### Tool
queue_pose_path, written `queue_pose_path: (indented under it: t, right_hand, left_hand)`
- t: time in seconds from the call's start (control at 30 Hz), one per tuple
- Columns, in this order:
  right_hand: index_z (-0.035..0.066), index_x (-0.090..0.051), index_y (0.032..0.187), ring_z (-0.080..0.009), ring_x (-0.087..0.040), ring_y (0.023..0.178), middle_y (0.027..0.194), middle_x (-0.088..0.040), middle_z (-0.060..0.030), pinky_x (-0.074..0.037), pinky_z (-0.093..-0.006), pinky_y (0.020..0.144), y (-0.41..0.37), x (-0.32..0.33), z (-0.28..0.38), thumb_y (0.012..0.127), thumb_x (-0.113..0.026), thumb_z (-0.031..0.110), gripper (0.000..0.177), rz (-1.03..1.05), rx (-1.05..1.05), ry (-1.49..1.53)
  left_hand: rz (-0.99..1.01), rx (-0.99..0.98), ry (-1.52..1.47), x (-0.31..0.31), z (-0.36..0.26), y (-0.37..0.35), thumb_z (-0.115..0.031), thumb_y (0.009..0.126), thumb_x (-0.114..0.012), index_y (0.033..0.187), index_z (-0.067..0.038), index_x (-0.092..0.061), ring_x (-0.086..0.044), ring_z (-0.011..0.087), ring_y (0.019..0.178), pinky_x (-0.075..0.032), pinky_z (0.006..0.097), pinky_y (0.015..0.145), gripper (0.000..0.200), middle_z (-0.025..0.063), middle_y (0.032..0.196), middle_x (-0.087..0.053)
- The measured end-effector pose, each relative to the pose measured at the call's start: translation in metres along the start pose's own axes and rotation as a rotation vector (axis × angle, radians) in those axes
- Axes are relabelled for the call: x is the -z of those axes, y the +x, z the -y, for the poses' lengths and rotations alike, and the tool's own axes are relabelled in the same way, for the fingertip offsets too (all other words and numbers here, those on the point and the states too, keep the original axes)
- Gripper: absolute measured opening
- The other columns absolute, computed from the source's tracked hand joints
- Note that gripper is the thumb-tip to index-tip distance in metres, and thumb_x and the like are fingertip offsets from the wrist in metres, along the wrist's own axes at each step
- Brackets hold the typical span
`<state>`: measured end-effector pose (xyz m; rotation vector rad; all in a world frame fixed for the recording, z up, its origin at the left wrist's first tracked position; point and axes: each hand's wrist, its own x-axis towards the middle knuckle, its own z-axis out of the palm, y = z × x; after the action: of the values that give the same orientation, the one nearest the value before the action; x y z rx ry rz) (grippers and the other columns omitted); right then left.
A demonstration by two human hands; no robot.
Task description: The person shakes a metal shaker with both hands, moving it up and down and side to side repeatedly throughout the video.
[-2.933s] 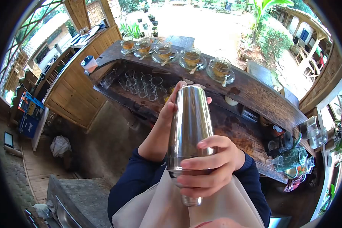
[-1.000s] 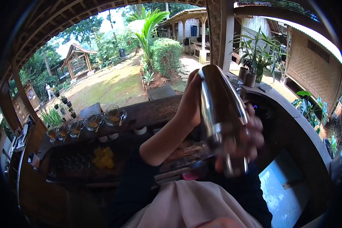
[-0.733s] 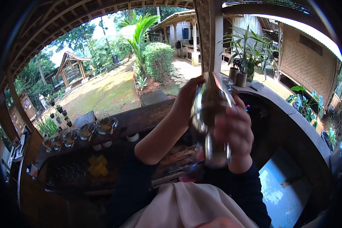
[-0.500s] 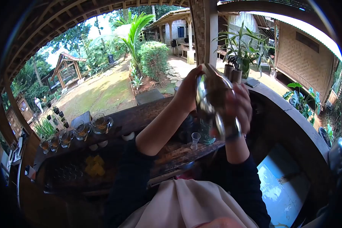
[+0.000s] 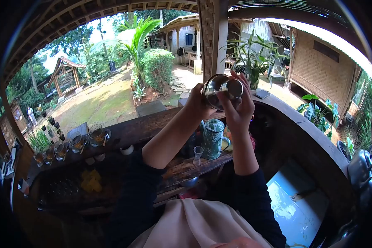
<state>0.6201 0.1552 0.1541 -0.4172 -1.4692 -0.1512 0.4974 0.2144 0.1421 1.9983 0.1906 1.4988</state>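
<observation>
The polished steel cocktail shaker [image 5: 220, 87] is up in the air at about face height, above the dark wooden desk [image 5: 161, 120] and touching nothing on it. It is tipped so that one rounded end points almost straight at the camera. The left hand [image 5: 195, 105] comes in from the side, its grip clenched around the far part of the body, and the right hand [image 5: 238, 108] rises from below with its fingers [image 5: 237, 81] hooked over the near end, grasping it firmly. One hand at each end looks like a way to keep the two metal halves pressed together, and the raised elbows leave room for the arms to swing clear of the desk. Directly beneath the hands, on the lower board of the desk, a green patterned enamel jug [image 5: 213, 139] stands upright with its handle turned to the right. A small clear measuring cup [image 5: 198, 152] stands just beside it, both close enough for either hand to reach. Well apart to the left, a row of glass cups of amber tea [image 5: 80, 140] sits along the upper ledge, probably set there to face the garden side. Yellow pieces [image 5: 90, 182] lie in a dark tray below that ledge. A beige apron [image 5: 194, 225] covers the person's front.
</observation>
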Motion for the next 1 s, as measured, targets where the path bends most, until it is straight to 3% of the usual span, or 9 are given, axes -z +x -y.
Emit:
queue_pose_path:
  t: [0.17, 0.33, 0.37, 0.47, 0.53, 0.6, 0.77, 0.93, 1.0]
  right_hand:
    - [0.005, -0.059, 0.115, -0.0308, -0.045, 0.123, 0.128, -0.054, -0.0106, -0.031, -0.0389, 0.105, -0.005, 0.031, 0.055, 0.066, -0.079, 0.031, 0.059, -0.071, 0.628, -0.119]
    - [0.025, -0.046, 0.119, -0.0324, -0.036, 0.127, 0.129, -0.041, -0.0096, -0.025, -0.0596, 0.106, 0.004, -0.012, 0.057, 0.084, -0.055, 0.056, 0.048, -0.664, 0.995, 0.192]
    - [0.019, -0.049, 0.115, -0.0333, -0.036, 0.127, 0.125, -0.045, -0.0108, -0.025, -0.0589, 0.106, -0.014, 0.029, 0.042, 0.08, -0.063, 0.052, 0.05, -0.201, 0.731, -0.183]
    - [0.001, -0.066, 0.104, -0.033, -0.041, 0.125, 0.132, -0.048, -0.0157, -0.029, -0.041, 0.105, 0.01, 0.002, 0.007, 0.071, -0.077, 0.024, 0.042, -0.098, 0.023, -0.157]
    - [0.001, -0.066, 0.104, -0.0323, -0.04, 0.126, 0.132, -0.047, -0.0166, -0.032, -0.0404, 0.104, 0.007, 0.012, 0.021, 0.071, -0.077, 0.024, 0.041, -0.111, 0.089, -0.173]
    - [0.002, -0.059, 0.113, -0.0394, -0.037, 0.127, 0.137, -0.037, -0.0202, -0.037, -0.0506, 0.099, -0.004, 0.029, 0.056, 0.074, -0.073, 0.04, 0.056, -0.068, 0.391, -0.253]
    - [0.023, -0.057, 0.106, -0.0246, -0.046, 0.116, 0.116, -0.049, -0.0039, -0.037, -0.0478, 0.097, -0.006, -0.006, 0.056, 0.069, -0.071, 0.057, 0.052, -0.429, 1.014, 0.18]
    - [-0.004, -0.062, 0.104, -0.0301, -0.055, 0.108, 0.113, -0.059, -0.0136, -0.041, -0.0413, 0.096, 0.007, -0.025, 0.0, 0.068, -0.079, 0.015, 0.043, 0.017, -0.147, 0.221]
    - [0.002, -0.066, 0.102, -0.0301, -0.054, 0.111, 0.109, -0.062, -0.0127, -0.042, -0.0377, 0.095, 0.004, -0.017, 0.018, 0.072, -0.076, 0.02, 0.036, -0.046, 0.263, -0.015]
  left_hand:
    - [0.118, 0.452, -1.28, -0.001, -0.039, -0.01, -0.034, 0.096, -0.04, 0.124, -0.006, -0.047, -0.059, 0.0246, 0.106, -0.048, 0.0386, 0.093, 0.041, 0.0138, 0.117, -0.057]
    - [0.166, -0.09, -0.946, -0.028, -0.072, -0.003, -0.013, 0.089, -0.06, 0.124, -0.006, -0.046, -0.058, 0.0175, 0.105, -0.048, 0.0318, 0.09, 0.038, 0.0123, 0.112, -0.058]
    - [0.133, -0.03, -0.71, -0.018, -0.052, 0.002, -0.012, 0.088, -0.06, 0.124, -0.004, -0.046, -0.058, 0.0192, 0.105, -0.049, 0.0324, 0.09, 0.039, 0.0131, 0.112, -0.058]
    - [-0.063, 0.037, -0.179, -0.009, -0.006, 0.013, -0.015, 0.091, -0.049, 0.114, -0.002, -0.054, -0.062, 0.0228, 0.099, -0.052, 0.036, 0.086, 0.027, 0.015, 0.111, -0.061]
    - [-0.111, 0.052, -0.161, -0.002, 0.001, 0.006, -0.02, 0.093, -0.045, 0.111, -0.002, -0.055, -0.064, 0.0246, 0.095, -0.052, 0.0392, 0.087, 0.027, 0.0153, 0.108, -0.062]
    - [0.004, 0.399, -1.239, 0.002, -0.039, 0.0, -0.021, 0.092, -0.05, 0.108, -0.003, -0.056, -0.063, 0.0263, 0.097, -0.052, 0.0421, 0.087, 0.025, 0.0167, 0.109, -0.06]
    - [0.067, -0.002, -0.91, -0.011, -0.071, -0.004, -0.021, 0.095, -0.05, 0.129, -0.009, -0.039, -0.059, 0.0219, 0.103, -0.053, 0.0377, 0.085, 0.038, 0.0117, 0.115, -0.056]
    - [-0.274, 0.385, -1.037, 0.016, 0.0, 0.011, -0.03, 0.09, -0.048, 0.107, -0.003, -0.058, -0.065, 0.0248, 0.088, -0.052, 0.04, 0.084, 0.033, 0.014, 0.095, -0.065]
    - [-0.168, 0.36, -1.097, 0.015, -0.017, 0.0, -0.028, 0.09, -0.048, 0.108, -0.002, -0.057, -0.064, 0.0251, 0.092, -0.052, 0.0403, 0.084, 0.033, 0.0145, 0.098, -0.065]
